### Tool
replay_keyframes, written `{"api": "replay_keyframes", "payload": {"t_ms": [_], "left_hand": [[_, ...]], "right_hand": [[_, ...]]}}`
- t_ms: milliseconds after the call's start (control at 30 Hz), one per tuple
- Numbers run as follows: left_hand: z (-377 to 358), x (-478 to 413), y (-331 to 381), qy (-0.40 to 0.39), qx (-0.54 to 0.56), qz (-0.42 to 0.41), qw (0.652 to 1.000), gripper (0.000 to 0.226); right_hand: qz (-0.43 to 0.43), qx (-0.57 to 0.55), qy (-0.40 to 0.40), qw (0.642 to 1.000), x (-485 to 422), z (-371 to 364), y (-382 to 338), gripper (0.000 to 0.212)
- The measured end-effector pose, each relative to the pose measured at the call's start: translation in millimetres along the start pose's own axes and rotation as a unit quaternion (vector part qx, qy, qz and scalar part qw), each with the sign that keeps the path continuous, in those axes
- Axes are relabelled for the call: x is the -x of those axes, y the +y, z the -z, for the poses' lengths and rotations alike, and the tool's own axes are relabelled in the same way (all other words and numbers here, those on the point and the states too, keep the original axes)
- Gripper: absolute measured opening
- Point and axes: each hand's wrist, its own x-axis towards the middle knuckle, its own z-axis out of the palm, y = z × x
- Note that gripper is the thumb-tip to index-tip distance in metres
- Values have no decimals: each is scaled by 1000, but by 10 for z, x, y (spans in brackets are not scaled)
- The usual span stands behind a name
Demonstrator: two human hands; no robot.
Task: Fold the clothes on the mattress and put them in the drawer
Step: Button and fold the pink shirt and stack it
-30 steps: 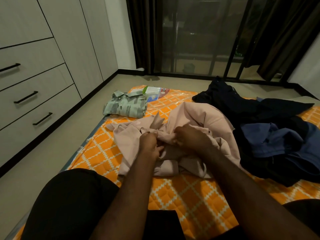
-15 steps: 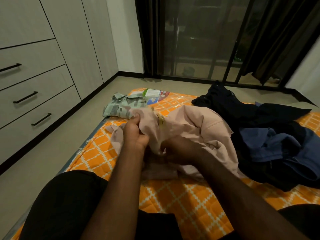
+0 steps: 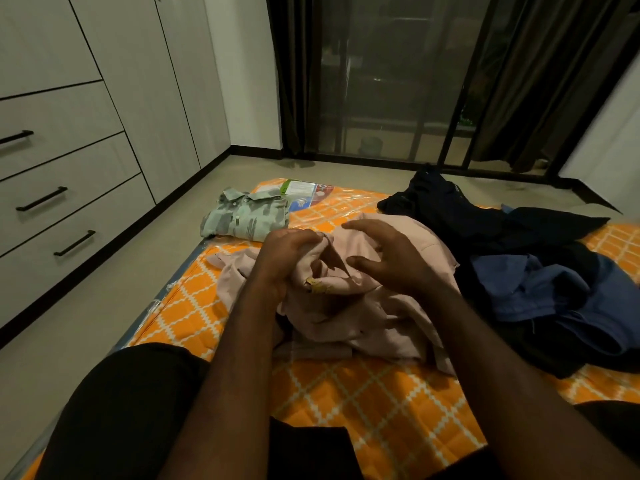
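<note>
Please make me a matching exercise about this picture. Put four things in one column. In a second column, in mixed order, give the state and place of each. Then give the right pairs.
Things:
1. green patterned shirt
2. pink garment
3. blue garment
4. drawers

States and places:
A. crumpled, gripped by the left hand
B. shut, to the left of the mattress
C. folded, at the far left corner of the mattress
D. unfolded, lying in the dark pile on the right

Right pairs: 1-C, 2-A, 3-D, 4-B.
</note>
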Motion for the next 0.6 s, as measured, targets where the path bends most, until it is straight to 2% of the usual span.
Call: {"api": "replay_keyframes", "payload": {"t_ms": [100,200,267,333,400,467,533,600], "left_hand": [[15,9,2,-29,107,70,991,35],[9,1,-2,-35,152,95,983,44],[-9,10,-4,-40,165,107,980,40],[-7,1,-20,-48,178,111,976,27],[18,-2,-26,-40,153,101,982,15],[40,1,-32,-43,75,59,994,6],[45,4,-55,-61,-5,16,998,10],[41,1,-87,-74,-58,-21,995,16]], "right_hand": [[-33,-116,-66,990,19,-70,39,58],[-67,-161,-96,980,17,-176,-16,60],[-64,-143,-62,986,1,-269,-13,41],[-87,-171,3,981,6,-283,5,20],[-131,-276,51,951,27,-202,44,22],[-143,-387,73,908,38,-66,71,27],[-159,-457,114,868,27,59,56,20],[-187,-472,182,842,-14,129,74,17]]}}
